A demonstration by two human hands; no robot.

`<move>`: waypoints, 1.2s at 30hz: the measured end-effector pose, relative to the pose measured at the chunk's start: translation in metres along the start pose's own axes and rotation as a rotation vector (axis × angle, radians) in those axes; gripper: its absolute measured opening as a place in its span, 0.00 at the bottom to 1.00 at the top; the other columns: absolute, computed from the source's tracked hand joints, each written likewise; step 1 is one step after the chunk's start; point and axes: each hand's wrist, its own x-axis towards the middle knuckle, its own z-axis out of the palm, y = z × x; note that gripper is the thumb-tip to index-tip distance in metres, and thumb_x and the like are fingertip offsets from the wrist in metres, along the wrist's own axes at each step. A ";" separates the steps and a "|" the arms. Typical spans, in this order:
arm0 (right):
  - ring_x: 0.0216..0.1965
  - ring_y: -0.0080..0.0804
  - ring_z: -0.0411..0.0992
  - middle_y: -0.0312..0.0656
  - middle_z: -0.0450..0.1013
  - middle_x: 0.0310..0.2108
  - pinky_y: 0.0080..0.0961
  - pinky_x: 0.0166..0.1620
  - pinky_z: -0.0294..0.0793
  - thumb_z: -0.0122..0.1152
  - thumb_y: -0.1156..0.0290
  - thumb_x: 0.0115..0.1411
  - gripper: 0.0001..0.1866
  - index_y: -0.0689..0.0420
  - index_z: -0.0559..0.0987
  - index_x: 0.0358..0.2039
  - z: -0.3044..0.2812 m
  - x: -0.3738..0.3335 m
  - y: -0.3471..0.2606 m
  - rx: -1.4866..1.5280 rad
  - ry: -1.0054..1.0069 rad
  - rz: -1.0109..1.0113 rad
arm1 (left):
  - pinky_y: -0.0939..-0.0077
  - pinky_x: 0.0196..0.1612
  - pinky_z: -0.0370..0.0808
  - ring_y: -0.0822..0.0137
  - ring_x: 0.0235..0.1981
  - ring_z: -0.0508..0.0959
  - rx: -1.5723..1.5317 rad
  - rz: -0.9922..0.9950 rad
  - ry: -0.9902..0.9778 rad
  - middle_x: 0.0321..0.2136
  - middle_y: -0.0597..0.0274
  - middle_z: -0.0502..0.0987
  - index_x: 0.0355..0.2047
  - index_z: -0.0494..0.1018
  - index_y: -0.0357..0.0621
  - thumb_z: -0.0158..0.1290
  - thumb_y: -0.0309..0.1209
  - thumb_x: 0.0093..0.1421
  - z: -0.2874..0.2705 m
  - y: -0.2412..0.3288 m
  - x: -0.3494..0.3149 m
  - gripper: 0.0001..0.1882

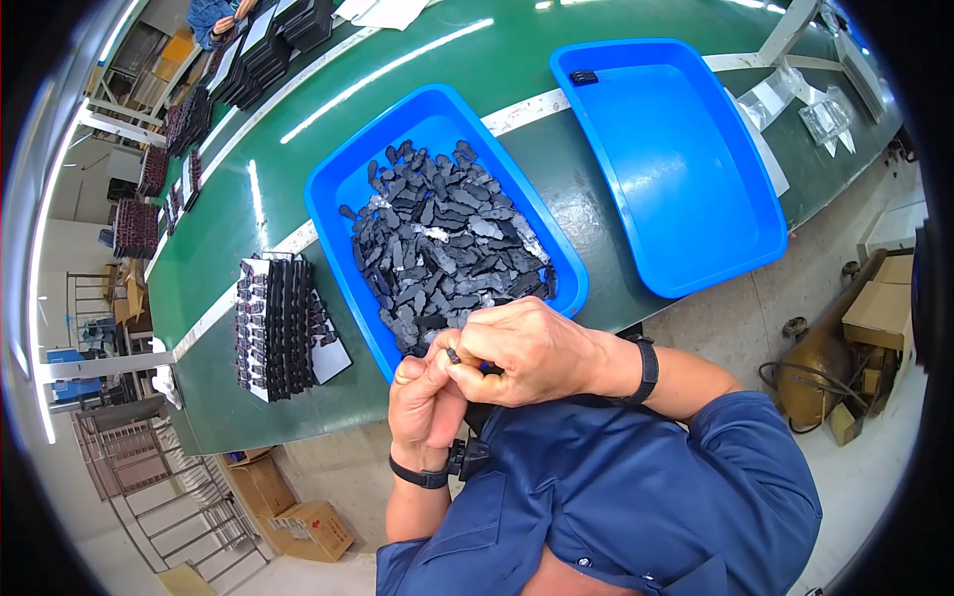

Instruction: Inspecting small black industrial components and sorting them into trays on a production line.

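My two hands meet above the near edge of a blue tub (320, 189) heaped with flat, dark, ragged-edged pieces (442, 233). A small black piece (453, 355) shows between the fingertips. My right hand (527, 350) pinches it with curled fingers, coming in from the right. My left hand (427, 397) is closed against it from below, thumb and fingers pressed together. Most of the piece is hidden by the fingers, so its shape cannot be made out. Both wrists wear black bands.
A second blue tub (686, 169) at the right holds a small black bundle (583, 77) in its far left corner. Stacked black strips (283, 328) stand at left on the green table (397, 60). Plastic bags (825, 119) lie far right. Another person's hands (234, 15) work at upper left.
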 end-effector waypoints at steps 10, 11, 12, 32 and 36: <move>0.21 0.36 0.73 0.40 0.71 0.20 0.33 0.25 0.73 0.68 0.75 0.59 0.10 0.58 0.73 0.26 -0.001 0.001 0.000 0.059 -0.026 0.063 | 0.59 0.61 0.74 0.56 0.52 0.77 -0.017 0.001 0.018 0.50 0.51 0.78 0.29 0.85 0.55 0.57 0.20 0.66 0.002 0.004 0.001 0.14; 0.20 0.33 0.73 0.39 0.71 0.20 0.31 0.25 0.72 0.68 0.74 0.60 0.09 0.58 0.75 0.28 -0.002 0.002 -0.002 0.115 -0.017 0.127 | 0.59 0.61 0.74 0.57 0.53 0.77 -0.019 0.004 0.026 0.50 0.52 0.79 0.28 0.85 0.55 0.57 0.20 0.66 0.003 0.005 0.001 0.14; 0.20 0.30 0.72 0.38 0.71 0.20 0.30 0.25 0.72 0.69 0.74 0.61 0.09 0.59 0.76 0.29 -0.003 0.002 -0.004 0.172 -0.009 0.191 | 0.59 0.61 0.74 0.57 0.53 0.77 -0.019 0.007 0.026 0.50 0.52 0.79 0.28 0.85 0.55 0.57 0.20 0.66 0.003 0.005 0.000 0.14; 0.25 0.23 0.75 0.38 0.77 0.26 0.24 0.32 0.74 0.73 0.73 0.60 0.10 0.61 0.82 0.40 -0.007 -0.004 0.019 0.260 -0.075 0.203 | 0.64 0.54 0.76 0.63 0.50 0.79 -0.046 -0.062 0.101 0.49 0.57 0.82 0.25 0.85 0.58 0.57 0.21 0.67 0.010 -0.001 0.006 0.16; 0.27 0.26 0.77 0.39 0.77 0.27 0.24 0.32 0.75 0.73 0.72 0.59 0.09 0.61 0.81 0.36 -0.007 -0.001 0.004 0.325 -0.047 0.416 | 0.65 0.53 0.77 0.62 0.50 0.79 0.069 0.119 0.138 0.48 0.54 0.81 0.24 0.84 0.56 0.57 0.20 0.67 0.016 -0.001 0.008 0.17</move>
